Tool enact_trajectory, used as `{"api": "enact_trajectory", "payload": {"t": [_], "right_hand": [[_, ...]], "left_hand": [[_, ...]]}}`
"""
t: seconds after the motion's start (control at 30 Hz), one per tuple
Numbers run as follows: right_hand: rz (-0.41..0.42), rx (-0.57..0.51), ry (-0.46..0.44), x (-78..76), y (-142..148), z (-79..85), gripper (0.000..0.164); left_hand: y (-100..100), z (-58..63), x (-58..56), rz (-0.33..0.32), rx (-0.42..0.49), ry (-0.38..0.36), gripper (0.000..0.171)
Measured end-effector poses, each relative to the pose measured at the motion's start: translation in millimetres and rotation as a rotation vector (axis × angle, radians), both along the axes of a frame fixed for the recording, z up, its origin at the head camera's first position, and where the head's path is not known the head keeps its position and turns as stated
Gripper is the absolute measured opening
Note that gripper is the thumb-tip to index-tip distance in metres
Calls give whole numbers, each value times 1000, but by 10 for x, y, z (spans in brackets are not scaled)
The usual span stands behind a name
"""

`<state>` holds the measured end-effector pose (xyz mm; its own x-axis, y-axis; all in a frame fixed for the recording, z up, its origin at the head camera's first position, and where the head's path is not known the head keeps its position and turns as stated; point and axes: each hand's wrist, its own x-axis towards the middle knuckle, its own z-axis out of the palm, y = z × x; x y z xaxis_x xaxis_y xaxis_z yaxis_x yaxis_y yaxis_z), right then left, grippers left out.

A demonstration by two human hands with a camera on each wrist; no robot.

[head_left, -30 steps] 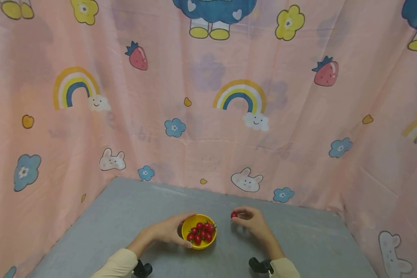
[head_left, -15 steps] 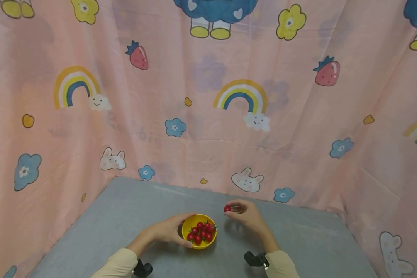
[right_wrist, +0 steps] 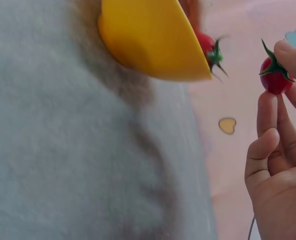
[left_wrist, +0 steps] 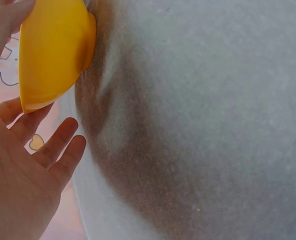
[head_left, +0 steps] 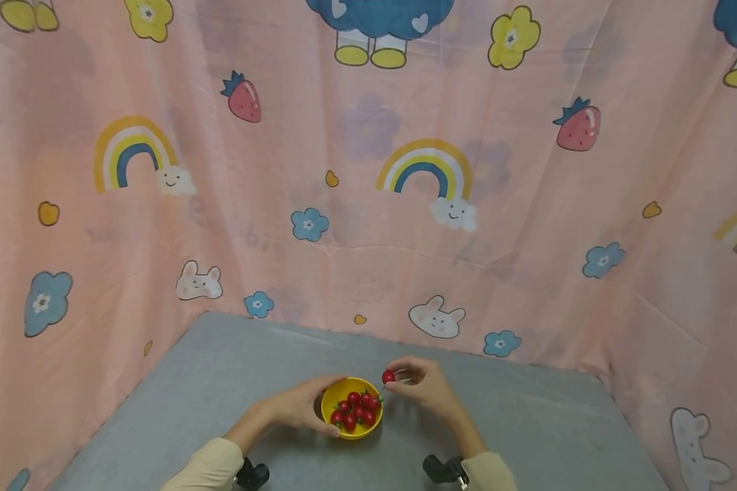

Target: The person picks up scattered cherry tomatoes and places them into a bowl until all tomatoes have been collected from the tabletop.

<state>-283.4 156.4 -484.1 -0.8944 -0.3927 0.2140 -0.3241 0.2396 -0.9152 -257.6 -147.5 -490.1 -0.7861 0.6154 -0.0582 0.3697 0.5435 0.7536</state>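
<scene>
A yellow bowl [head_left: 325, 421] with several red cherry tomatoes [head_left: 350, 421] in it stands on the grey table. My left hand [head_left: 297, 406] holds the bowl from its left side, thumb at the near rim and fingers at the far rim. In the left wrist view two fingers [left_wrist: 63, 150] stick out clear of the bowl's wall [left_wrist: 55, 55]. Just beyond the bowl's right rim, my right hand [head_left: 426, 387] pinches a single cherry tomato [head_left: 389, 376] between thumb and fingertips. Its green stalk leaves [right_wrist: 274, 66] show in the right wrist view.
The grey table [head_left: 264, 354] reaches back to a pink patterned curtain [head_left: 356, 273], which hangs along the back and both sides. Black wrist straps with camera mounts [head_left: 445, 469] sit at the sleeve cuffs.
My right hand has moved left with the cherry tomato, from well right of the bowl to close by its rim. The left hand and the bowl have stayed in place.
</scene>
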Motion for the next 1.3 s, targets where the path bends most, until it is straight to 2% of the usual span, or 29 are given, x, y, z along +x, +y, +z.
{"api": "enact_trajectory", "payload": {"t": [0.6,0.9,1.1,1.3], "right_hand": [[116,-39,-31,198,-200,26,27],[134,-44,-39,233,-246,14,24],[105,-58,-26,212,-145,-37,24],[27,-42,-15,205,60,-84,23]], "left_hand": [[15,1,-25,-9,-7,16,92],[29,6,-22,-26,-6,35,93],[34,-3,-24,-13,-11,28,93],[20,6,-14,-5,-7,11,94]]}}
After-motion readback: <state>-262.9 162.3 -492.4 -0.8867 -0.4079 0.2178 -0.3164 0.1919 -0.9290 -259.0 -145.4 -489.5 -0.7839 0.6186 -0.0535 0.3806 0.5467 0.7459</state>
